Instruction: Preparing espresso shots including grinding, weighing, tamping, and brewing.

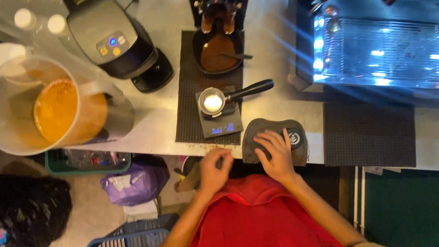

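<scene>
Far left, a clear plastic pitcher (46,104) with orange liquid in it sits at the counter's edge, and just behind it to the right stands a grey machine with lit buttons (112,41). Under the counter, a black bag (26,216), a green crate (85,161), a purple bag (133,184) and a blue basket (131,241) on the floor.

Now the middle: a dark ribbed mat (188,95) runs back from the counter edge, with a tray of brown coffee grounds (219,52) at the far end under the grinder. Nearer us, a portafilter (228,96) lies on a small scale (220,121), basket up, black handle pointing right.

The left hand (214,168) hovers at the counter edge just below the scale, fingers curled in; whether it holds anything, I can't tell. The right hand (275,155) lies flat and open, fingers spread on the grey tamping mat (274,136), just right of the scale.

Further right, another dark mat (368,134), and behind it the shiny steel espresso machine (379,47).
</scene>
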